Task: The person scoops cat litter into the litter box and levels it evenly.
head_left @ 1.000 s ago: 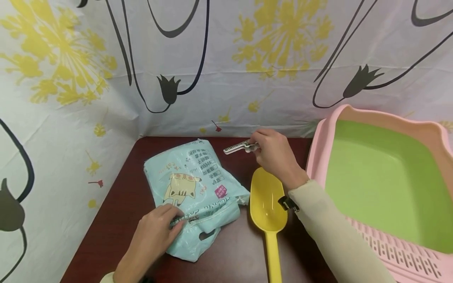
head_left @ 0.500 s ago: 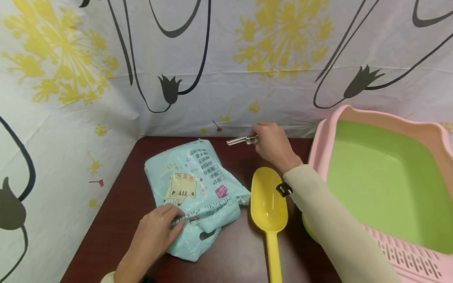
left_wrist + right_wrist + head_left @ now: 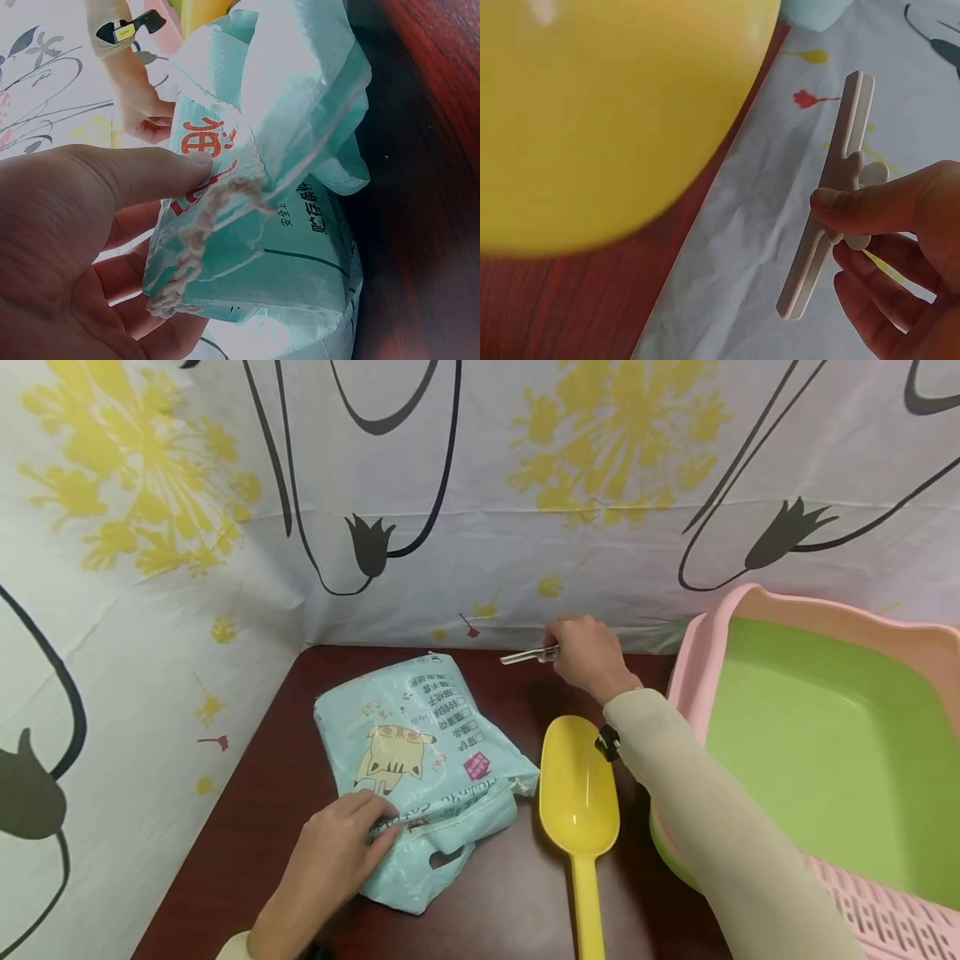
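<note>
A light blue cat litter bag, printed with a cartoon cat, lies on the table with its top part folded over toward the person. My left hand grips the bag near that fold. In the left wrist view the thumb presses on the front of the plastic, the other fingers lie behind it, and a stitched cord runs along the edge. Beyond the bag, near the back edge, my right hand pinches a pale bag clip at its middle, between thumb and fingers, held above the table.
A yellow scoop lies right of the bag, its handle toward the person, below the right forearm. On the right stands a green litter tray with a pink rim. Patterned cloth hangs behind the table and on the left.
My right hand has moved up and toward the back of the table with the clip, which has turned to be seen edge-on. My left hand stays on the bag. The head view has shifted slightly.
</note>
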A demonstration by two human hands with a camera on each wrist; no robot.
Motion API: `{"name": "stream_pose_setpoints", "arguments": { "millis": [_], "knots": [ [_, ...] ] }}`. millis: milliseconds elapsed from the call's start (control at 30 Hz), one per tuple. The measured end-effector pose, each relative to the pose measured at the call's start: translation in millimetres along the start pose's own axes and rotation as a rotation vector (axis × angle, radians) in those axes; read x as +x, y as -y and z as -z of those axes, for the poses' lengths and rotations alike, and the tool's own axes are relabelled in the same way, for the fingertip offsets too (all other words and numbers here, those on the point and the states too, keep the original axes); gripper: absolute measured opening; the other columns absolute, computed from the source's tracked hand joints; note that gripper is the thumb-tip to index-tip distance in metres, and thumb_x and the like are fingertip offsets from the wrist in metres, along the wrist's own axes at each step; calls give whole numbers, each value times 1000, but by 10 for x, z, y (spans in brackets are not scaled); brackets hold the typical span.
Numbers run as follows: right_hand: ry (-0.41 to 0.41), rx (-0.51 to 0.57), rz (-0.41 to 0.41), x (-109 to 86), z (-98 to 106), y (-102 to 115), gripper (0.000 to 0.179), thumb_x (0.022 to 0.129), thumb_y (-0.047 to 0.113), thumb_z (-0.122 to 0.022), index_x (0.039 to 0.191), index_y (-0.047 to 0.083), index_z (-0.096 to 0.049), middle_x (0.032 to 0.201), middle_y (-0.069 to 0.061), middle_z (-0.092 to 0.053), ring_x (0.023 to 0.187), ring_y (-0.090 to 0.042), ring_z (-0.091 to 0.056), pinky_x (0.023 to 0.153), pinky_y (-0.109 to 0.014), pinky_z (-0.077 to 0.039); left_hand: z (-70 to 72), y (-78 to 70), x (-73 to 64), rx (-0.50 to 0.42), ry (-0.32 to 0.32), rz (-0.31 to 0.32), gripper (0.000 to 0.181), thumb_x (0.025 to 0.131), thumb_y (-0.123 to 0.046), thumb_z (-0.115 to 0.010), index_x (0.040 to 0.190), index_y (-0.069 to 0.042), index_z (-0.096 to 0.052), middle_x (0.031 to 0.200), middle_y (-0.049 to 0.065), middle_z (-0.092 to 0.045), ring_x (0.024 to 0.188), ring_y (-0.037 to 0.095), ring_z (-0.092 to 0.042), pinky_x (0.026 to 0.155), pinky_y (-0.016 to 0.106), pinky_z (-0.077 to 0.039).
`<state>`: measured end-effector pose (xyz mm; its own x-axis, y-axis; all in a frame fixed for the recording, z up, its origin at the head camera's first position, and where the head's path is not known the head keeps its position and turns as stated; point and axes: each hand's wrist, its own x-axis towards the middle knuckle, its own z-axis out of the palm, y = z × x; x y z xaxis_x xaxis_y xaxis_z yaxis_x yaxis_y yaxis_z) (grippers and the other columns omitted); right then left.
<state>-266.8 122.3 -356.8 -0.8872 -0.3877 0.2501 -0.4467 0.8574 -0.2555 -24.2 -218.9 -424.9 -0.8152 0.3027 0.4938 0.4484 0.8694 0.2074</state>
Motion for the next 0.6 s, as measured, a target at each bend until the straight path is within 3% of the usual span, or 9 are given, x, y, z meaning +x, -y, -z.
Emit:
{"name": "stream_pose_setpoints", "arguments": {
  "millis": [267,600],
  "knots": [
    [118,-65,-38,60,27,-167,15,96,-2,-74,107,6,-80,107,-14,-76,94,-41,-70,81,-59,-61,-7,1,13,3,6,3,30,76,-8,-101,88,-15,-75,87,-4,-71,78,16,-71,63,37,-61],
    [254,-220,63,42,-31,-244,9,91,1,-84,96,7,-80,92,-12,-72,87,-35,-69,80,-54,-62,2,-17,5,8,28,26,29,76,-10,-101,88,-15,-75,87,-3,-71,78,16,-71,64,37,-61]
  ]
}}
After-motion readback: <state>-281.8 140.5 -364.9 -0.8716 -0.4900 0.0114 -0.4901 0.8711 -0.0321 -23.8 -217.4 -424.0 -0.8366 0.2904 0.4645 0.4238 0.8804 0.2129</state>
